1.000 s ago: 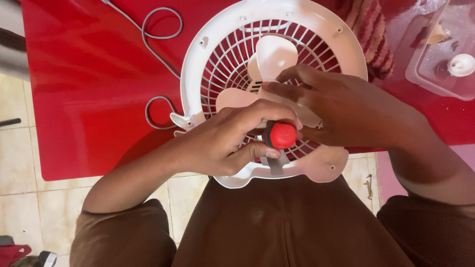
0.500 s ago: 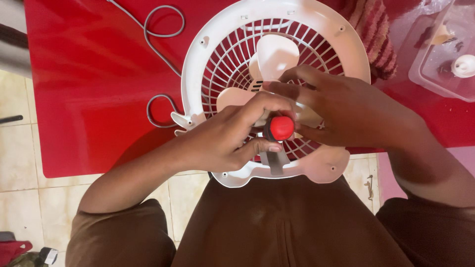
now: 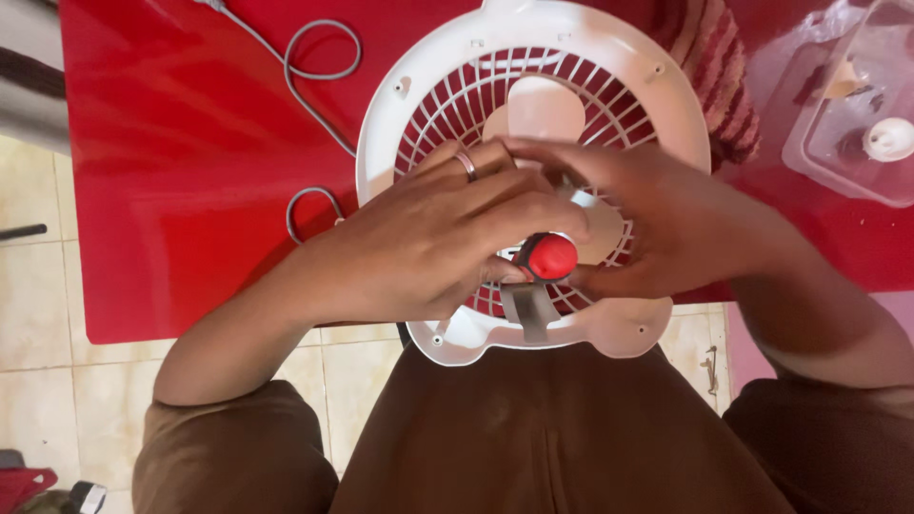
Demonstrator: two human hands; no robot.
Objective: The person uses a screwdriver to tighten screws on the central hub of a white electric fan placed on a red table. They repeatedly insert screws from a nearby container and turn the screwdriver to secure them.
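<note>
A round white fan [image 3: 457, 71] with a slatted grille lies flat on the red table [image 3: 190, 171], its lower edge hanging over my lap. My left hand [image 3: 428, 238], a ring on one finger, is wrapped around a screwdriver whose red handle cap [image 3: 552, 257] points up at the camera, just below the fan's hub. My right hand [image 3: 676, 219] lies across the right side of the grille, its fingers bent over the hub and meeting the left fingertips, its thumb against the handle. The screwdriver's tip is hidden. A grey strip [image 3: 529, 312] shows under the handle.
A grey power cord [image 3: 319, 71] loops over the table left of the fan. A clear plastic box [image 3: 857, 124] with a white round part in it stands at the right, next to a striped cloth [image 3: 714, 67]. Tiled floor [image 3: 38, 286] lies beyond the table's edge.
My left hand has slid further up over the grille, its fingers now reaching the hub and meeting the right hand's fingers. The red handle stays at about the same spot.
</note>
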